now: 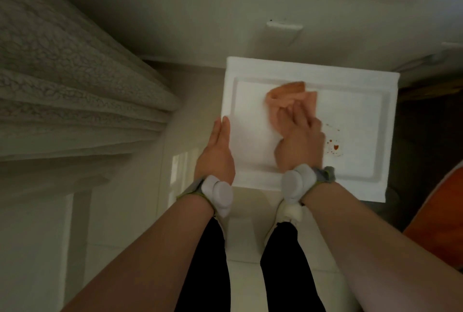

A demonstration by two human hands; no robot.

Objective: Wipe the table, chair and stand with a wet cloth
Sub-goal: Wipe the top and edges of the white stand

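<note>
A white square stand [363,101] with a recessed top sits on the floor against the wall, seen from above. A crumpled peach cloth [288,97] lies on its top near the middle. My right hand [299,139] presses flat on the cloth's near end, fingers spread over it. My left hand [218,151] rests flat against the stand's left edge, fingers straight and together. Small red-brown stains [334,146] dot the top just right of my right hand.
A grey patterned curtain [70,81] hangs at the left. A wall socket [284,27] is on the wall behind the stand. An orange object [441,216] shows at the right edge. My legs and feet stand on the pale floor [140,186] below the stand.
</note>
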